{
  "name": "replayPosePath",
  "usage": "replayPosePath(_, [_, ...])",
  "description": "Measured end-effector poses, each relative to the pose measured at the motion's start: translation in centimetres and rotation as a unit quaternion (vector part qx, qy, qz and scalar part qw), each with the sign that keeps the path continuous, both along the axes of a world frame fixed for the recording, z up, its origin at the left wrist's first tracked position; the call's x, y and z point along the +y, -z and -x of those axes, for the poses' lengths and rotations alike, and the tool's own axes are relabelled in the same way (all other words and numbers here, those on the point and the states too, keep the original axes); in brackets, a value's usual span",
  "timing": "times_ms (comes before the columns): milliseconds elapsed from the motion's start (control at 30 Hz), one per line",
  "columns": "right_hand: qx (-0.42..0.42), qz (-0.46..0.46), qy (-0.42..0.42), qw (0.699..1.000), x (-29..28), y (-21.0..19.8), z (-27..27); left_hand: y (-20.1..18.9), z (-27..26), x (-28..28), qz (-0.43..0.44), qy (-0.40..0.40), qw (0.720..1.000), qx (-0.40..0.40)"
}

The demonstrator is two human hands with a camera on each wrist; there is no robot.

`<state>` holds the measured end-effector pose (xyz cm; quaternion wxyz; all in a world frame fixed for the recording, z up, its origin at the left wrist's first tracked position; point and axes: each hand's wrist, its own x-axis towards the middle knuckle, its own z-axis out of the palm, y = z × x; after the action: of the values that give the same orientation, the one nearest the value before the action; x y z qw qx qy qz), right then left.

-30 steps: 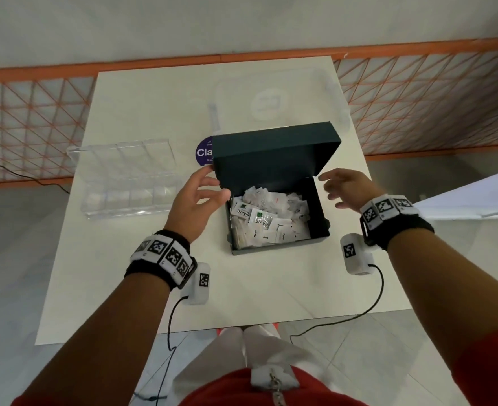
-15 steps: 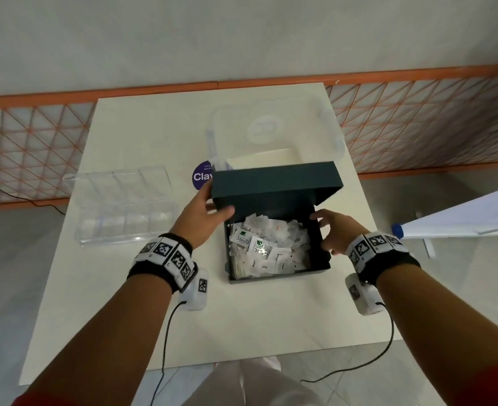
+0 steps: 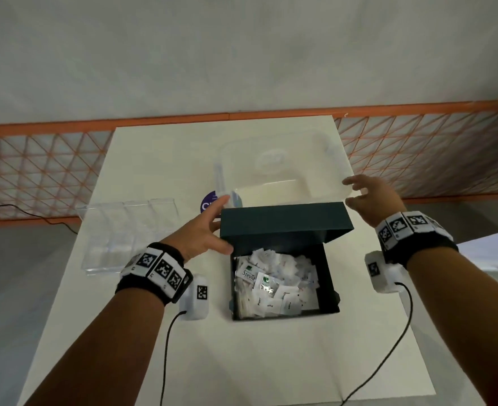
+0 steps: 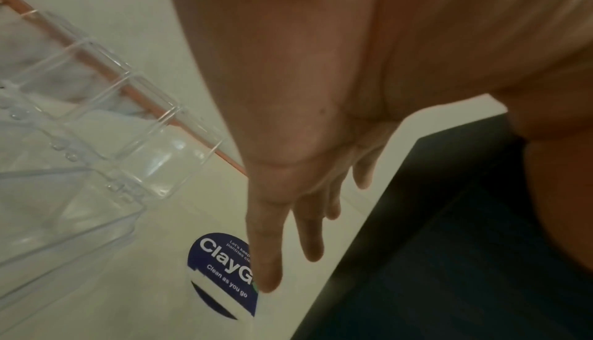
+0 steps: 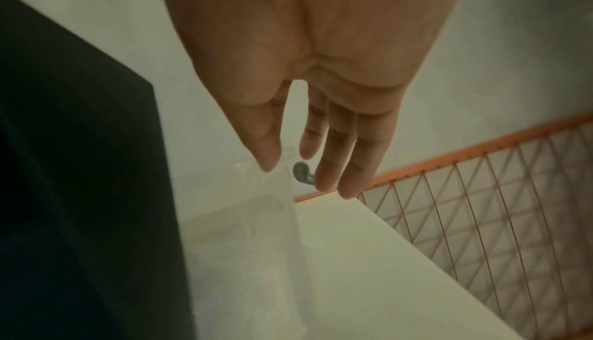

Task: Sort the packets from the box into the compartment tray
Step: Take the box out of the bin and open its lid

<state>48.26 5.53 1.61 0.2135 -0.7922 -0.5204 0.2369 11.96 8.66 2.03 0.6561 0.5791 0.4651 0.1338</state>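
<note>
The dark cardboard box [image 3: 283, 259] full of small white paper packets [image 3: 274, 285] stands mid-table; the clear plastic compartment tray [image 3: 124, 232] lies near the left edge. Left hand [image 3: 203, 230] and right hand [image 3: 370, 194] are empty, fingers relaxed

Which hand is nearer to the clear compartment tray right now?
Left. The left hand sits between the compartment tray and the box; the right hand is beyond the box's far side.

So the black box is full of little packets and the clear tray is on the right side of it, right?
Not quite. The head view shows the clear tray on the left side of the black box, not the right. The box is indeed full of little packets.
</note>
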Motion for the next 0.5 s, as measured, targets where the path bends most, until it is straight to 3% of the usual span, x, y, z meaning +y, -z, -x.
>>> replayPosePath(100, [-0.068, 0.05, -0.05, 0.995, 1.3, -0.6, -0.1, -0.1, 0.0, 0.6, 0.04, -0.026, 0.997, -0.055])
replayPosePath(233, [-0.074, 0.055, -0.079, 0.993, 2.4, -1.0, 0.1, -0.2, 0.2, 1.6, 0.114, -0.097, 0.974, -0.171])
replayPosePath(500, [-0.063, 0.04, -0.085, 0.994, 3.2, -0.5, 0.6, 0.5, -1.4, 3.5, 0.096, -0.204, 0.957, -0.184])
